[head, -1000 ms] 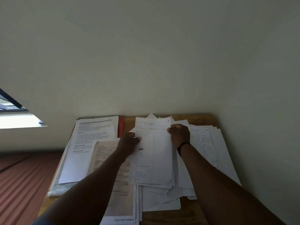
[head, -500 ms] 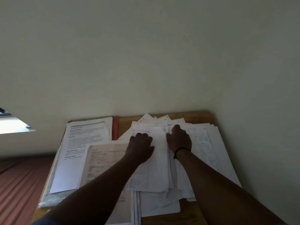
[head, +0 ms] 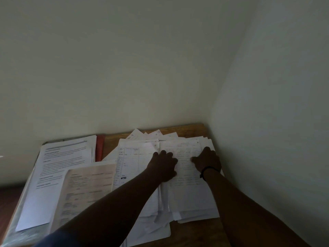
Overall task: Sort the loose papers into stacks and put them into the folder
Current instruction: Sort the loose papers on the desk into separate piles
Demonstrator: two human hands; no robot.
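Where hands [head: 164,164] press, papers [head: 187,175] beneath

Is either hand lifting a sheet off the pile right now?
No, the left hand and right hand both rest flat on the paper pile.

Probably a plain room at home or a small office: a wooden tabletop [head: 187,130] pushed into the corner of two bare pale walls [head: 142,68], covered with printed and handwritten papers [head: 188,189], in dim light.
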